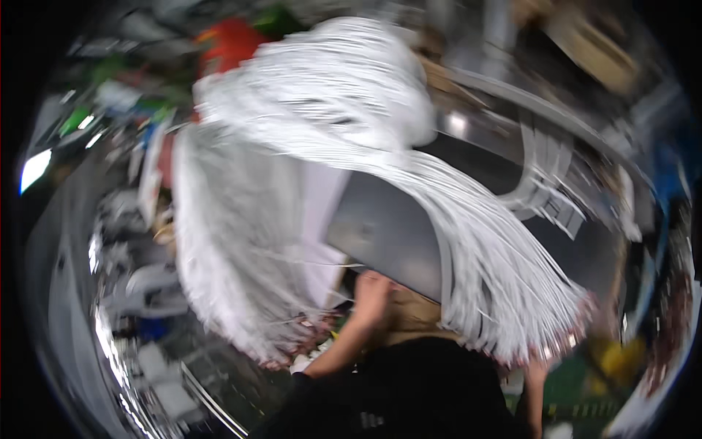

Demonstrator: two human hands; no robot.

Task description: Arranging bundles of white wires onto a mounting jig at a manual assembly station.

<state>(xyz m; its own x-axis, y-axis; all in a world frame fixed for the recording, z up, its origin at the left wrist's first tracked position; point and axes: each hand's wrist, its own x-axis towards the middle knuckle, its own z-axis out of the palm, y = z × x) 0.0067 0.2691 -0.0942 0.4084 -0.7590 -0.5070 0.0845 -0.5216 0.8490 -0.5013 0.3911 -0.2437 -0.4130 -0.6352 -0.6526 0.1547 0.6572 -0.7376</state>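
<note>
A large bundle of thin white wires (351, 88) is heaped over the grey tabletop (384, 219). One part hangs down on the left, and another fans out toward the near right, with reddish-brown ends. My left hand (373, 294) is at the table's near edge, between the two hanging parts. Its fingers look curled, and a thin pale strand runs toward it; blur hides what they hold. Below the wire ends on the right is my right hand (537, 368), close to or touching them. Wires and motion blur cover its fingers.
Coiled white cables (545, 164) with pale tags lie on the table's right side. A red object (230, 44) stands behind the bundle at the far left. A cardboard box (596, 51) is at the far right, and something yellow (618, 366) is low on the right.
</note>
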